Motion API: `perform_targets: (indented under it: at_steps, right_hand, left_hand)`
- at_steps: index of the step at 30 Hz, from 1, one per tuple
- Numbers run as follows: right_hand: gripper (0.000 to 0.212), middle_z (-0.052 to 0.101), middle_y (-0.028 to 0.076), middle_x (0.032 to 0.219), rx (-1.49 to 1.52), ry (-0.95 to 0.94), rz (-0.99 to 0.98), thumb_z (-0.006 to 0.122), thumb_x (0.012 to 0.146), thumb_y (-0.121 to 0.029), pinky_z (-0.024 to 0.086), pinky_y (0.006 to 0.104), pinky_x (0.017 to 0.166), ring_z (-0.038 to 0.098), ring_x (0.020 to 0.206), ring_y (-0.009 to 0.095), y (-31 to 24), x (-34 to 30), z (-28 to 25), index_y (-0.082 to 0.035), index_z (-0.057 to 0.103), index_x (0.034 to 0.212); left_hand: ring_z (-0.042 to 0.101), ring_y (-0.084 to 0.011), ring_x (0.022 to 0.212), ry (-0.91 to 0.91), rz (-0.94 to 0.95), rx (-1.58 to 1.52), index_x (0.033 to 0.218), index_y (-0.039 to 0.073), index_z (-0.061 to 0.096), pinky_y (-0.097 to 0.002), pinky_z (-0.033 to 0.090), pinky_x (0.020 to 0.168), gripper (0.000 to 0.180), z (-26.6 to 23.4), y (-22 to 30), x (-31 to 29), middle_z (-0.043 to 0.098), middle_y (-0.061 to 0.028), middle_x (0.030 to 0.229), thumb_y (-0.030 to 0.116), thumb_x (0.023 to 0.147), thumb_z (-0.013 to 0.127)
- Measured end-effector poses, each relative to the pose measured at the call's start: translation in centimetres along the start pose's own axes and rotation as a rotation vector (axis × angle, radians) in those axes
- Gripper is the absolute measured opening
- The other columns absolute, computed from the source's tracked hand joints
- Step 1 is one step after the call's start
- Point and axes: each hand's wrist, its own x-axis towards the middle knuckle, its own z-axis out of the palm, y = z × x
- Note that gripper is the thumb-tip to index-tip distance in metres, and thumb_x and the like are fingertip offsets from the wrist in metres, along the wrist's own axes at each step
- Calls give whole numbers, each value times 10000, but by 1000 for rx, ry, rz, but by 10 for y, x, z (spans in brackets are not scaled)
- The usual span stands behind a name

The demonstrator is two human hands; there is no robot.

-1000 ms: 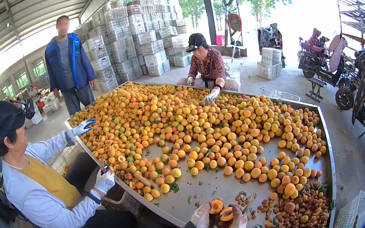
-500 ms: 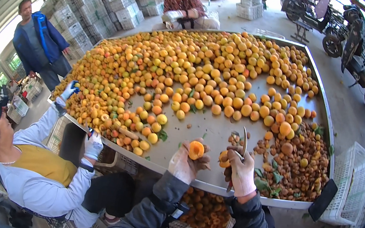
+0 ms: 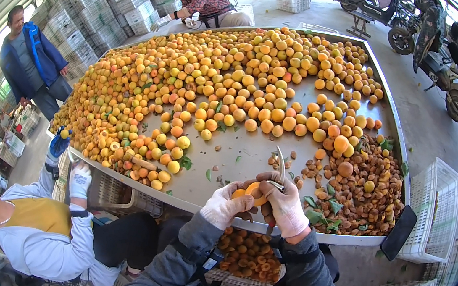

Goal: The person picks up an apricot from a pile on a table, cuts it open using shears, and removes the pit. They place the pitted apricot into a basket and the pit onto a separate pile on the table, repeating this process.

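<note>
Both my gloved hands meet over the near edge of a metal table [image 3: 232, 161]. My left hand [image 3: 221, 204] is closed on a cut apricot [image 3: 239, 193], its orange flesh showing. Pressed close against it, my right hand [image 3: 286, 207] grips a curved knife [image 3: 281, 164], the blade pointing up and away. Another orange apricot piece [image 3: 257, 193] sits between the two hands; which fingers bear it is partly hidden. Beyond them spreads a large heap of whole apricots [image 3: 204, 73]. Brown apricot pits [image 3: 373, 196] lie piled at the right, with some green leaves [image 3: 319, 216].
Below the table edge, between my forearms, is a crate of apricot halves [image 3: 250, 257]. White plastic crates [image 3: 433, 217] stand at the right. A co-worker [image 3: 44, 215] sits at the left, another [image 3: 203, 1] at the far side. A dark flat object [image 3: 398, 233] hangs at the table's corner.
My hands, apart before with an apricot piece in each, have come together. The view has shifted slightly. The left co-worker's hands have pulled back from the heap, one raised with an apricot.
</note>
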Motion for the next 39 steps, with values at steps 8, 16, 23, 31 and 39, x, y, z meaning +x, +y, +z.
perform_targets:
  at_steps: [8,16,23,31,39]
  right_hand:
    - [160,632,11,709,-155,70,-43,629,881,-149,382,181,398,503,470,45,-5,-1,0,-39,635,997]
    - [150,634,19,716,3,44,9,637,881,-139,382,185,397,505,470,50,-9,-1,-7,-32,623,985]
    - [138,633,10,736,-131,60,-117,651,879,-114,383,200,415,511,498,56,-1,4,-4,-35,665,992]
    - [139,562,3,662,48,279,-181,646,861,-74,358,201,397,508,478,56,-17,5,-8,-21,652,989]
    - [265,523,32,686,686,307,-503,568,914,-82,317,210,382,431,448,83,-16,2,-14,5,530,1161]
  left_hand:
    - [651,-170,797,-3,17,201,1150,-51,538,-288,531,717,499,6,11,-2,646,-117,957,223,801,766]
    - [659,-173,771,-29,84,366,1116,-59,569,-279,538,707,464,5,17,3,656,-116,920,251,819,746]
    - [666,-208,797,-134,29,95,1200,-60,537,-329,556,716,591,-3,9,12,650,-117,1010,331,808,744]
    - [652,-201,822,-53,12,77,1220,-55,537,-330,547,709,542,1,3,8,638,-116,999,240,803,718]
    - [627,-181,788,-161,-119,179,1271,-59,506,-295,528,650,529,11,0,3,609,-103,1014,219,844,649]
